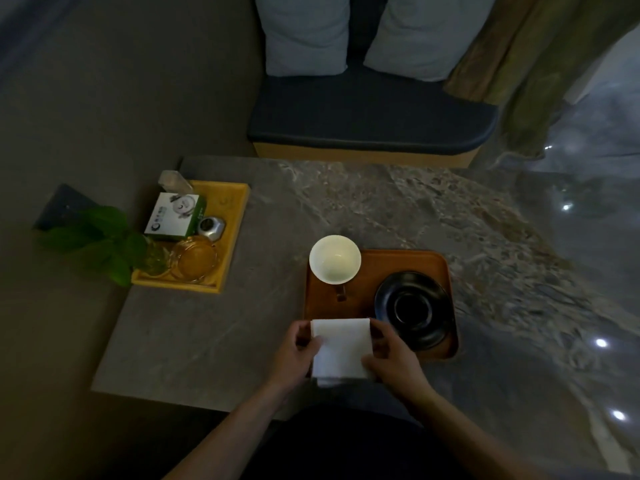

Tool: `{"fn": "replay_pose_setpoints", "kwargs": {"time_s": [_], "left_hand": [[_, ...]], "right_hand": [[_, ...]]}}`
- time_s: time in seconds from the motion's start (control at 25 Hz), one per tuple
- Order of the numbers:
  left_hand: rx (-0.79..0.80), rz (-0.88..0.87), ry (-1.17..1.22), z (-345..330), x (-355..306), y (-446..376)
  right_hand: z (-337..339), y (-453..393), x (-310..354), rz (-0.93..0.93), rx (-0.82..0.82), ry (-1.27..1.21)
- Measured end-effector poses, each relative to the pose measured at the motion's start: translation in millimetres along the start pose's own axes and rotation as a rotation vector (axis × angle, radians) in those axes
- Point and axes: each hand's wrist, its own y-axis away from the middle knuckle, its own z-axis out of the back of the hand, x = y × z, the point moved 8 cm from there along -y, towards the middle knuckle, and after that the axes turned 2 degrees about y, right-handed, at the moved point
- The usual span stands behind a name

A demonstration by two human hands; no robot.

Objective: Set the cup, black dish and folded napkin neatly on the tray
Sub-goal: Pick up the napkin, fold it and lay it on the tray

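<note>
An orange-brown tray [398, 263] lies on the grey stone table. A white cup [335, 259] stands upright at the tray's far left corner, its handle pointing toward me. The black dish [414, 310] rests on the tray's right side, its near rim reaching the tray's edge. A folded white napkin [341, 346] sits over the tray's near left corner. My left hand [298, 355] grips its left edge and my right hand [389, 353] grips its right edge. The napkin hides that corner of the tray.
A yellow tray [239, 216] at the table's far left holds a green-and-white box [175, 216], a small silver jar [211, 227], a glass ashtray [195, 259] and a leafy plant [104, 242]. A cushioned bench [370, 129] stands beyond the table. Glossy floor lies to the right.
</note>
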Motion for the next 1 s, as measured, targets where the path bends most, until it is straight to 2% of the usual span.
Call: {"fn": "replay_pose_setpoints", "kwargs": {"time_s": [0.12,0.28,0.76,1.0], "left_hand": [[-0.059,-0.020,-0.053,12,1,-11],[-0.056,-0.035,-0.192,15,-1,-27],[-0.169,-0.202,-0.593,3,-33,-47],[-0.171,-0.254,-0.750,2,-38,-55]], "right_hand": [[-13,-10,8,0.014,-0.036,0.058],[-20,-27,16,0.014,-0.090,0.155],[-19,-49,29,-0.013,-0.232,0.422],[-25,-45,38,0.012,-0.247,0.538]]}}
